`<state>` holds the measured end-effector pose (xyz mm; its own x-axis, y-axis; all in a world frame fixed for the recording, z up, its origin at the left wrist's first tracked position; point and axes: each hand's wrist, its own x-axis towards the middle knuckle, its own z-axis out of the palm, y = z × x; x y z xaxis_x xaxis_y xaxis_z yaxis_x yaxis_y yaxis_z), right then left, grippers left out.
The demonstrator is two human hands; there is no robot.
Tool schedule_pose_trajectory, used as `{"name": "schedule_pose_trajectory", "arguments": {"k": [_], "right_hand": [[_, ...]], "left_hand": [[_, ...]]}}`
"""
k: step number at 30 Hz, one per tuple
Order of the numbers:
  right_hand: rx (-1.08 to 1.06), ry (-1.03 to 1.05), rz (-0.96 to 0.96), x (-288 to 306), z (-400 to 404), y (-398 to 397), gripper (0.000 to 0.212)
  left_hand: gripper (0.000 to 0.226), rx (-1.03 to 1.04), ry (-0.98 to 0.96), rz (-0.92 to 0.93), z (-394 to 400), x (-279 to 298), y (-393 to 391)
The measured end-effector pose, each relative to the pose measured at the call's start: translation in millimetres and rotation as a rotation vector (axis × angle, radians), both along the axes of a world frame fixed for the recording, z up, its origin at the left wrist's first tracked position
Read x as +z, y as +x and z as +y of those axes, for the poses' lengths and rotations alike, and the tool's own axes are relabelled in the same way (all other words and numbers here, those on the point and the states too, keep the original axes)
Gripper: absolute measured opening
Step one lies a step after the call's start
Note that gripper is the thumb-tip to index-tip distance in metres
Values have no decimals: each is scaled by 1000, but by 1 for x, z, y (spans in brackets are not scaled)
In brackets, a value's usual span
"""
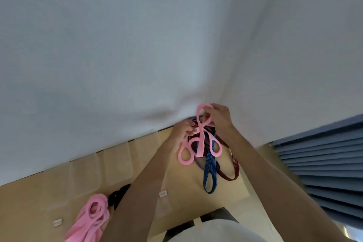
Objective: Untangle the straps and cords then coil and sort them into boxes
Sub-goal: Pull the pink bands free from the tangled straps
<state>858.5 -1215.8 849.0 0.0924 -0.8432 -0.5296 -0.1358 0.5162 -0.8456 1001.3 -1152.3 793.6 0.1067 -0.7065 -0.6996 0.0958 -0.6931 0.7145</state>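
Holding a tangle of straps up over the table (29, 200) near the white wall (117, 45) — that's what I see from the head cam. The pink strap (199, 143) runs through both hands: right hand (219, 118) has fingers curled around its top loop, left hand (181, 131) pinches it lower down at the crossing. Below the hands the pink strap hangs in several loops. A blue striped strap (209, 175) dangles from the same bundle as one long loop, and a dark red strap (233, 169) loops out just to its right. A purple bit shows behind them; can't tell what it belongs to.

On the table at lower left, a second pink strap pile (88, 220) lies coiled loosely, with a black cord (117, 196) touching its upper edge. Clear plastic boxes (115, 161) sit in a row along the wall side — contents unclear. Two small white labels (163, 193) lie on the table. Blue pleated blinds (324, 163) at right.
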Motion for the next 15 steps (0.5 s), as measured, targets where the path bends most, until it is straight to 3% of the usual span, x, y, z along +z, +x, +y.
{"name": "schedule_pose_trajectory", "arguments": {"k": [4, 7, 9, 11, 13, 15], "right_hand": [[94, -175, -144, 66, 17, 20, 17], [160, -226, -224, 95, 34, 24, 16], [180, -239, -244, 97, 45, 20, 13], [200, -231, -266, 94, 58, 8, 14], [200, -207, -286, 91, 70, -5, 17], [154, -187, -261, 88, 80, -17, 26]], "left_hand": [[9, -133, -27, -168, 11, 0, 6], [11, -163, 80, -224, 18, -8, 9], [24, -25, 260, -30, 29, -13, 6], [47, 159, 412, 313, 43, -18, 3], [52, 291, 363, 587, 50, -21, -6], [47, 401, 280, 596, 51, -20, -14]]}}
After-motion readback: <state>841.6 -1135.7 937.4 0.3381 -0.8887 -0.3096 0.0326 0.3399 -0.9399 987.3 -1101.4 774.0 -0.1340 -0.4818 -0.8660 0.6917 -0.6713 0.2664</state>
